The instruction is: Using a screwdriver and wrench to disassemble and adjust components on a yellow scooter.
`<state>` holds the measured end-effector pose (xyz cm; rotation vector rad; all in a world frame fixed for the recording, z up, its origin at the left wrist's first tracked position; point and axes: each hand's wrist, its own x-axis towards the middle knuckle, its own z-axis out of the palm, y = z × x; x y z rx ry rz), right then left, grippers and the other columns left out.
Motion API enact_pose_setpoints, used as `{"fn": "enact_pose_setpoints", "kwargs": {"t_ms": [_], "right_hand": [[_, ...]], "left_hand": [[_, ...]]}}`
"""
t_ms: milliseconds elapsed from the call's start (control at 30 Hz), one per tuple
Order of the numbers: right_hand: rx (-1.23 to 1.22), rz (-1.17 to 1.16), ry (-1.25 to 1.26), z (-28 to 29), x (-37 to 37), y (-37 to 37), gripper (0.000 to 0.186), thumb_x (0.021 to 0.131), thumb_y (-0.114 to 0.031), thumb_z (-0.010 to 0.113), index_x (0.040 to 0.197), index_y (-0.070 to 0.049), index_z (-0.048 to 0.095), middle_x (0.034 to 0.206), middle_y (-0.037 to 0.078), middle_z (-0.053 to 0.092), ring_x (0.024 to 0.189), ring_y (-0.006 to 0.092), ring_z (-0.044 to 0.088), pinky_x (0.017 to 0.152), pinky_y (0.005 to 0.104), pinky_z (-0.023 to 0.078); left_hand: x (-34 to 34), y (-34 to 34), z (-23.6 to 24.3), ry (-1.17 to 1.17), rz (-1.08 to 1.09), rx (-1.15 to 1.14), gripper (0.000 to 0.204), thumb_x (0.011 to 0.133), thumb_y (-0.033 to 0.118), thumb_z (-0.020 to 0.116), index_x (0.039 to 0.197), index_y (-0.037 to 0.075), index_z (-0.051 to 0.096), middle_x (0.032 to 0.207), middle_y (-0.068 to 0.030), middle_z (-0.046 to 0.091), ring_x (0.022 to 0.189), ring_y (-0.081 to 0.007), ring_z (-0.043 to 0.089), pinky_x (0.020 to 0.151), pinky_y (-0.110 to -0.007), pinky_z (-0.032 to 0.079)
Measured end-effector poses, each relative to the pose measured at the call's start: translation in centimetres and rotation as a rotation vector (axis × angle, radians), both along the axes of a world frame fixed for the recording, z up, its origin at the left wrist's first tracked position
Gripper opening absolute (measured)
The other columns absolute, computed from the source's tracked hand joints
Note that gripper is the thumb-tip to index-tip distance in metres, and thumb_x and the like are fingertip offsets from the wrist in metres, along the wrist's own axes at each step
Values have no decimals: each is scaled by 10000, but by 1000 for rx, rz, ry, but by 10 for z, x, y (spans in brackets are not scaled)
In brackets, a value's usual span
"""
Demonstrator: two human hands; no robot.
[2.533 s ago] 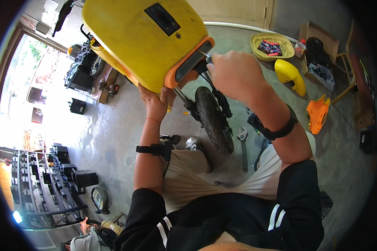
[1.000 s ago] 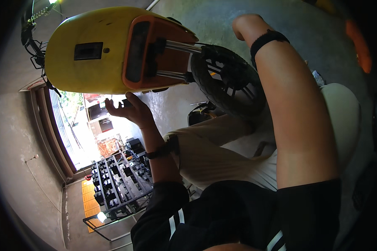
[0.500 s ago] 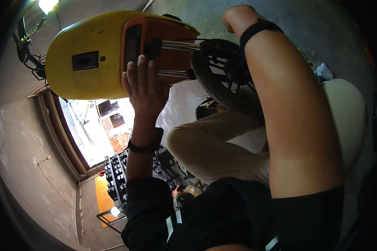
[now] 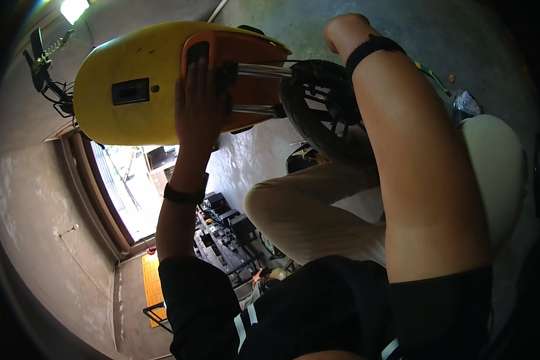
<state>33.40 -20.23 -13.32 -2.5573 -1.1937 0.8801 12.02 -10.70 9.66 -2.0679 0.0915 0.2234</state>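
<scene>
A scooter front fills the upper part of the head view, with a yellow body panel (image 4: 120, 63) and an orange lower panel (image 4: 240, 45). Two shiny fork tubes (image 4: 263, 71) run from it to a black tyred wheel (image 4: 294, 114). My left hand (image 4: 198, 111) lies flat with fingers stretched over the orange panel, beside the yellow edge; its fingertips cover part of a dark inset. Past the top of the wheel, my right hand (image 4: 348, 30) is bent away from me. Its fingers are hidden, so what it touches does not show.
My bent knee (image 4: 270, 204) is just below the wheel. A green and yellow strip (image 4: 432, 78) and a crumpled clear-and-blue item (image 4: 467, 103) lie on the floor at right. Racks of dark parts (image 4: 222, 234) stand lower left, near a bright doorway (image 4: 123, 186).
My left hand has slid up and a little left across the orange panel, onto the dark inset. The right arm is almost unchanged. The whole view has shifted slightly.
</scene>
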Motion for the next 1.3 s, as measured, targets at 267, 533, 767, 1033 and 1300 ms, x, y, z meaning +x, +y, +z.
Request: {"fn": "enact_pose_setpoints", "kwargs": {"t_ms": [267,533,767,1033,1300], "right_hand": [[7,-20,58,-6,0,-12,324,890,-169,695,1193,-71,754,1213,153,720,1003,336,714,827,484,580],[24,-22,79,-8,4,-17,319,889,-178,700,1183,-67,755,1194,149,725,977,331,717,811,482,580],[13,-12,85,-7,-1,-15,315,888,-185,704,1174,-64,755,1177,146,728,955,325,720,797,480,579],[3,-6,70,-9,-2,-15,311,886,-193,708,1164,-60,756,1158,142,733,930,320,723,780,477,579],[26,-17,67,-3,0,-27,308,885,-201,713,1154,-57,756,1138,138,738,905,314,725,764,475,578]], "left_hand": [[-19,8,-11,-57,-48,-9,582,1000,377,602,1465,35,524,1526,-160,539,1429,-325,500,1200,-503,360],[-36,4,-7,-12,65,-11,583,1008,304,585,1499,8,477,1557,-178,499,1460,-354,458,1229,-501,317],[-84,-18,5,-11,306,2,621,1012,241,539,1564,-5,396,1634,-184,391,1550,-351,315,1267,-492,255],[-90,-2,-3,-4,224,7,629,996,233,538,1543,-49,406,1643,-220,357,1559,-365,282,1279,-482,234],[-78,-22,3,-14,315,-66,669,997,218,565,1576,-36,346,1650,-225,340,1560,-382,277,1275,-523,220]]}}
